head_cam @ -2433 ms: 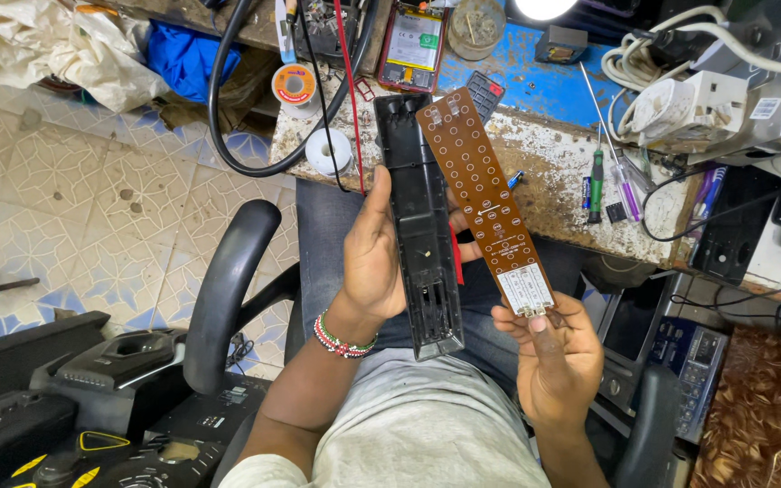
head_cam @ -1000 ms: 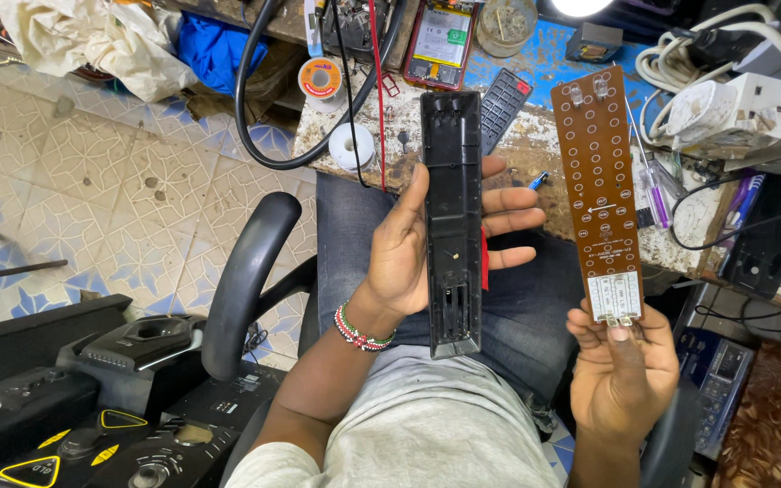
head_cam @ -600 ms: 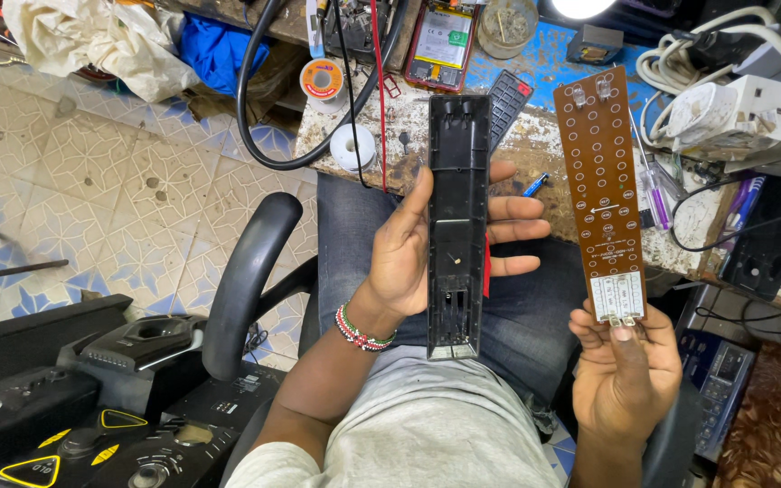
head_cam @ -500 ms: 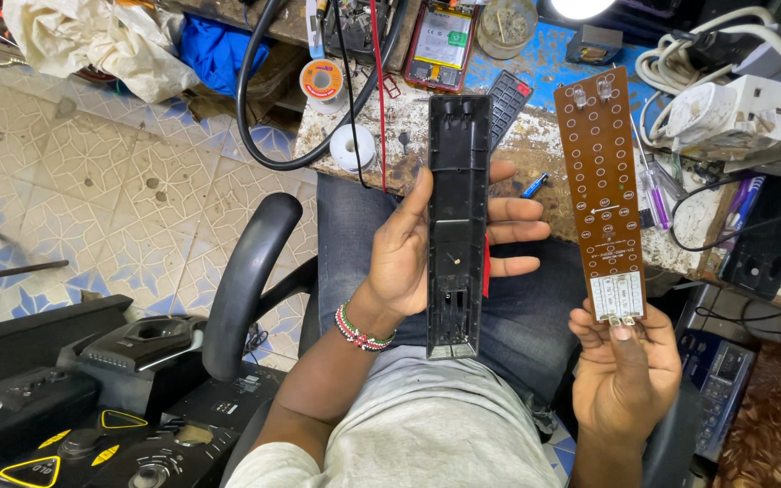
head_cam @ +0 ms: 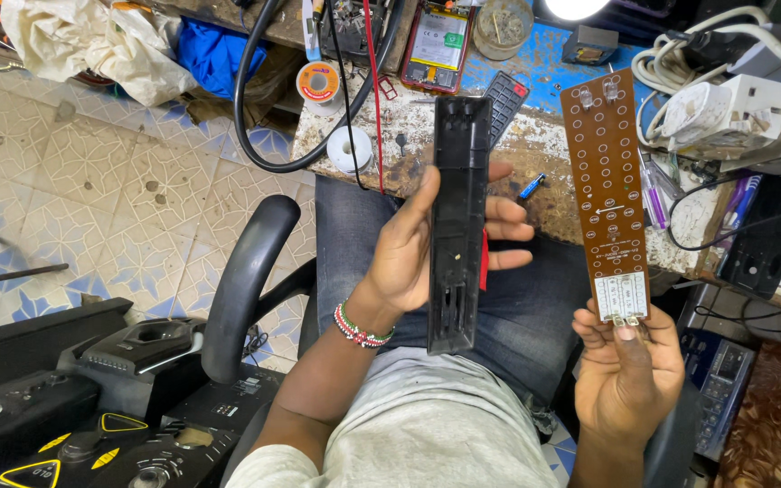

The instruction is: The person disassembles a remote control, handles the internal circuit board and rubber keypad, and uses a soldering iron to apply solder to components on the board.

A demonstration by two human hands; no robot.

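Observation:
My left hand grips a long black plastic remote-control shell, held upright over my lap with its hollow inside facing me. A beaded bracelet sits on that wrist. My right hand pinches the lower end of a long brown circuit board, which stands upright to the right of the shell and apart from it. Rows of round contact pads cover the board, and two small clear LEDs sit at its top end.
A worn blue workbench lies ahead with a dismantled phone, solder reels, another remote, pens and a white power adapter. A thick black cable loops at left. Black equipment sits on the tiled floor beside my chair's armrest.
Since 2.4 s ago my hands have drawn apart: the brown board moved right, off the black shell, and turned upright. In the last half second nothing has visibly moved.

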